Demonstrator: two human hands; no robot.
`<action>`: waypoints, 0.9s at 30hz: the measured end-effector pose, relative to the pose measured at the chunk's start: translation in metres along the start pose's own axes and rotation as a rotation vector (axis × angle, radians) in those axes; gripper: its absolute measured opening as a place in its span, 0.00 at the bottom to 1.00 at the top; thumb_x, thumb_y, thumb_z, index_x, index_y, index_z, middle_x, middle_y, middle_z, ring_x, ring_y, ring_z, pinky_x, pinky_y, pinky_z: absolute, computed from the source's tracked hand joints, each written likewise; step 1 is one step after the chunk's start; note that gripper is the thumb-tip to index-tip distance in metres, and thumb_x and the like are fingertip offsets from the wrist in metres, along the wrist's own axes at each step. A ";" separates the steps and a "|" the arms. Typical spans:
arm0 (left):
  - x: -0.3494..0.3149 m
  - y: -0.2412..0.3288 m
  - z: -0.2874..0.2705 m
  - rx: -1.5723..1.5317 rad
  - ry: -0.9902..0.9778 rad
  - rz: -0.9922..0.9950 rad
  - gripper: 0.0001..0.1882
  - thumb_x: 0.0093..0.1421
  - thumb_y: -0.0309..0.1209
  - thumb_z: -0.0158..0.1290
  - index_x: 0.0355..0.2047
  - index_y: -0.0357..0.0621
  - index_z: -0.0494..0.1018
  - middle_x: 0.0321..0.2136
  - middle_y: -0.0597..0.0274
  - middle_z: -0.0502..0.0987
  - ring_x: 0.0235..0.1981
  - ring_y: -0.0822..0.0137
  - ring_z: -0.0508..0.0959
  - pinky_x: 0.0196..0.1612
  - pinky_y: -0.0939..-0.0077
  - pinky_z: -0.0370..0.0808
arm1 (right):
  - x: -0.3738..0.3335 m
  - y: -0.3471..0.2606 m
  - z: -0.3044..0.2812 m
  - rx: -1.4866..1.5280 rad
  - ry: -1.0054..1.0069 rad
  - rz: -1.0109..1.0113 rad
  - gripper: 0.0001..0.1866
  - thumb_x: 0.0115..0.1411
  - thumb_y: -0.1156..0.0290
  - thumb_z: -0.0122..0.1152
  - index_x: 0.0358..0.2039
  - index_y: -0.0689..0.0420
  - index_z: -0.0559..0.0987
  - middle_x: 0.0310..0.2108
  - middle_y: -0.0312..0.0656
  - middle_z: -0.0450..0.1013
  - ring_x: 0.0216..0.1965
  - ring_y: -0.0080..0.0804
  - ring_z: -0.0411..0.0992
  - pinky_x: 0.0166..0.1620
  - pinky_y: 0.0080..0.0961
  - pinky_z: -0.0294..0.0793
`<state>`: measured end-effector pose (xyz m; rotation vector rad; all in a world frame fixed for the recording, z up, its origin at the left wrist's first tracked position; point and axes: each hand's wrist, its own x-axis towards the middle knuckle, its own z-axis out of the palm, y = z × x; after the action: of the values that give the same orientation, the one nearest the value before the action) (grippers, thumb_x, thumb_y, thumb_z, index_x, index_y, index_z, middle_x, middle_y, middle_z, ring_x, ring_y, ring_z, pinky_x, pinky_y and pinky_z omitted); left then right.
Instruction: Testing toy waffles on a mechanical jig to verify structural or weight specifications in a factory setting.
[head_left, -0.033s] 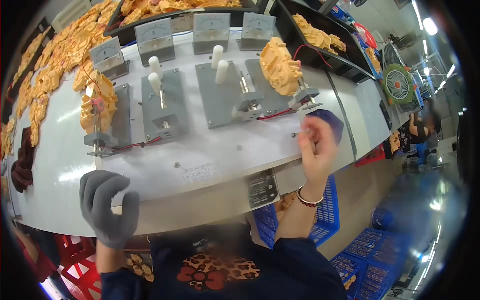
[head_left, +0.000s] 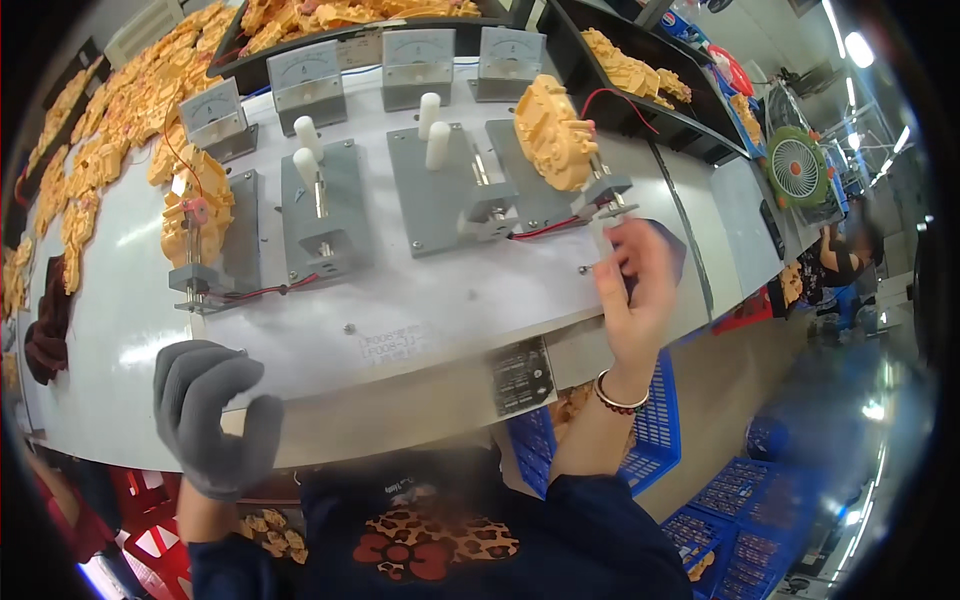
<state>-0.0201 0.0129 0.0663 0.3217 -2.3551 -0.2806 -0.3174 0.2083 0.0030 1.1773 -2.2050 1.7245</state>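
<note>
My left hand (head_left: 215,415), in a grey glove, hovers at the table's near edge. Its fingers are loosely curled with the thumb apart, and nothing shows in it. My bare right hand (head_left: 637,285) is just below the metal end of the far-right grey test fixture (head_left: 605,192); whether the fingertips touch it I cannot tell. Thumb and fingers stand apart, slightly blurred, with no held thing visible. On that fixture leans a yellow-orange plastic housing (head_left: 552,135) with a red wire. Another yellow-orange housing (head_left: 197,205) sits upright on the far-left fixture (head_left: 243,235).
Two middle fixtures (head_left: 425,210) carry white pegs (head_left: 437,146) and no housing. Several analog meters (head_left: 418,60) stand behind. Loose housings (head_left: 110,125) cover the table's left, and black trays (head_left: 690,125) line the back. A dark purple object (head_left: 672,250) lies behind my right hand.
The fingers of my right hand have lifted a little toward the fixture's end, away from the thumb. My left hand has shifted slightly left. The housings stay on their fixtures.
</note>
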 end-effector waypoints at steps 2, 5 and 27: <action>0.027 0.011 -0.012 -0.071 -0.100 0.134 0.14 0.39 0.22 0.56 0.31 0.37 0.71 0.27 0.54 0.73 0.28 0.53 0.72 0.37 0.63 0.71 | 0.010 -0.006 0.002 0.137 0.057 -0.014 0.24 0.52 0.75 0.66 0.50 0.61 0.72 0.33 0.35 0.71 0.31 0.21 0.64 0.37 0.17 0.65; 0.078 0.017 0.010 0.062 -0.170 0.363 0.16 0.42 0.26 0.59 0.35 0.38 0.74 0.28 0.56 0.76 0.29 0.51 0.75 0.37 0.56 0.71 | 0.019 -0.006 0.016 0.268 -0.010 -0.037 0.24 0.52 0.76 0.66 0.50 0.60 0.70 0.33 0.36 0.70 0.32 0.22 0.65 0.37 0.18 0.65; 0.203 -0.009 -0.015 -0.464 -0.286 0.107 0.13 0.60 0.41 0.54 0.36 0.45 0.77 0.28 0.57 0.79 0.28 0.60 0.78 0.33 0.65 0.75 | 0.017 0.005 0.013 0.329 -0.027 -0.034 0.27 0.52 0.79 0.60 0.55 0.59 0.69 0.32 0.33 0.67 0.32 0.19 0.63 0.37 0.16 0.62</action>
<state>-0.1506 -0.0598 0.2047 -0.0739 -2.4808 -0.8491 -0.3276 0.1890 0.0030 1.2988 -1.9513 2.1266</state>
